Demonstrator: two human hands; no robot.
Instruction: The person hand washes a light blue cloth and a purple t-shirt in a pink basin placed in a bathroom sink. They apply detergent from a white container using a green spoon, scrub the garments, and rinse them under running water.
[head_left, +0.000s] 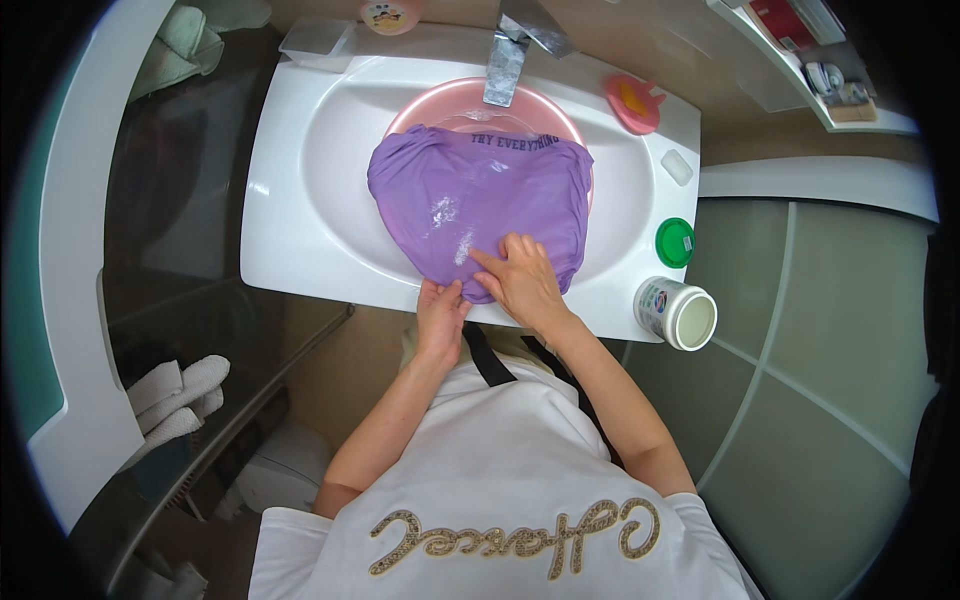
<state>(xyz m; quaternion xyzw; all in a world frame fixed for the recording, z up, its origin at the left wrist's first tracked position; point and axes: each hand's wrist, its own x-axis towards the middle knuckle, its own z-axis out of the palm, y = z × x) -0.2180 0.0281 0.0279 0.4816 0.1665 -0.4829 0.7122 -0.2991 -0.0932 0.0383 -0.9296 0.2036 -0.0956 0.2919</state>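
Observation:
A purple printed garment (517, 195) lies spread over a pink plastic basin (427, 101) in the white washbasin (337, 187). Two patches of white powder (463, 247) show on the cloth. My left hand (441, 315) pinches the garment's near edge at the basin's front rim. With the index finger stretched out, my right hand (525, 281) touches the cloth beside the lower powder patch; its other fingers are loosely curled. An uncapped white plastic tub (651, 304) and a green lid (675, 242) are at the right edge.
Over the pink basin juts a metal faucet (504, 71). A pink soap dish (634, 103) and a small whitish block (677, 167) sit on the right rim. A clear plastic container (319, 43) occupies the back left corner. White-framed shelf (814, 90) at upper right holds small items.

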